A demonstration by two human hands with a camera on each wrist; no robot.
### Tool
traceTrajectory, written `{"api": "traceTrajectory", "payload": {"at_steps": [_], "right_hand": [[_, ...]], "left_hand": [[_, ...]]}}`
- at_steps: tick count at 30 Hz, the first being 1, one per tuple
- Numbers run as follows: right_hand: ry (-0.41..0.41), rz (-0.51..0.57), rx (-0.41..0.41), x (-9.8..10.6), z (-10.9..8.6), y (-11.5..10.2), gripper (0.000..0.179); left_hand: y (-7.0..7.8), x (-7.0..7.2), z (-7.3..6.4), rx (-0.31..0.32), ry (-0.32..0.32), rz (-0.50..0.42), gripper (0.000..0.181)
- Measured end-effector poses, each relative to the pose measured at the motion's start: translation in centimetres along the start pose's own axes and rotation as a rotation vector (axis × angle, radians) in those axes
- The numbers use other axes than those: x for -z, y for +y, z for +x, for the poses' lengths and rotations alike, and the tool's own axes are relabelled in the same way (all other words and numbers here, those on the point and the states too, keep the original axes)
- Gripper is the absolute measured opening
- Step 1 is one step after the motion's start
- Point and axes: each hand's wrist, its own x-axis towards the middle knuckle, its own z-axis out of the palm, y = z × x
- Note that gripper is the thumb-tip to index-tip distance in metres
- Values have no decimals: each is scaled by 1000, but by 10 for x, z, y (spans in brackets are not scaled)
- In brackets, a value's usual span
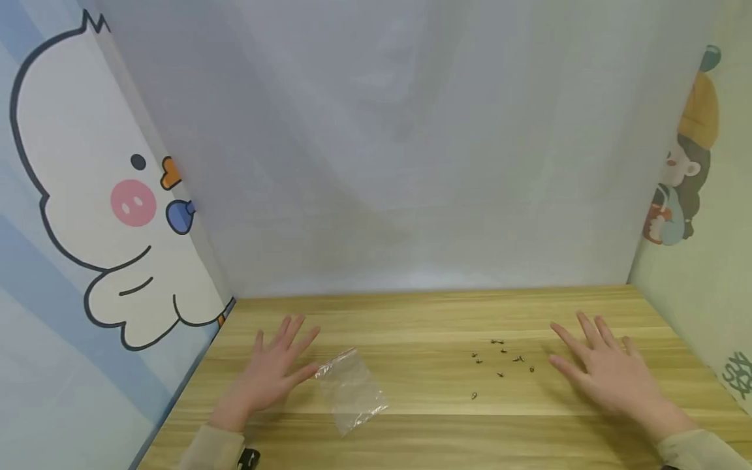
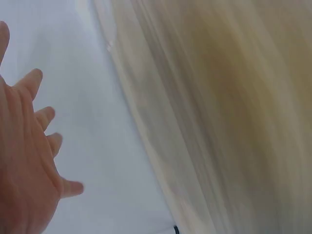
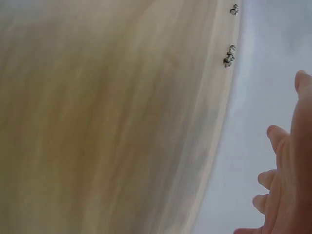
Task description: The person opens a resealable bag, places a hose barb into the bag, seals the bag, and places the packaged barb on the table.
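Note:
Fingers spread, my left hand (image 1: 271, 371) is at the left side of the wooden table, its thumb near the top corner of a clear plastic zip bag (image 1: 352, 393). The bag lies flat and looks see-through. My right hand (image 1: 611, 372) is on the right side, fingers spread too, holding nothing. Between the bag and the right hand, several small dark metal pieces (image 1: 503, 351) lie scattered; one ring-like piece (image 1: 474, 395) sits closer to the front. In the right wrist view a few shiny metal pieces (image 3: 229, 56) show beyond the right hand (image 3: 287, 170).
A pale grey curtain (image 1: 399, 163) hangs behind the wooden table (image 1: 411, 444). At the left stands a panel with a white cartoon duck (image 1: 88, 163), and at the right a panel with a cartoon figure (image 1: 675, 189). A dark wristband (image 1: 249, 459) shows at the left sleeve.

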Motion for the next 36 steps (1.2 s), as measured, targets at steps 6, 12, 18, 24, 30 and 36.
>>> {"api": "traceTrajectory", "payload": {"at_steps": [6,12,18,24,30,36], "right_hand": [[26,65,15,5,11,-13,67],[83,270,3,2,21,-44,59],[140,480,27,-7,35,-81,50],[136,589,63,-19,48,-102,39],[132,603,81,-23,51,-110,32],[123,598,73,-21,50,-115,30]], "left_hand": [[28,4,16,15,-4,-133,71],[66,-1,32,107,-15,-220,59],[102,-13,34,199,-72,-241,46],[119,-25,32,210,-89,-140,35],[123,-27,31,181,-65,-94,44],[124,-28,32,150,-80,-90,49]]}}
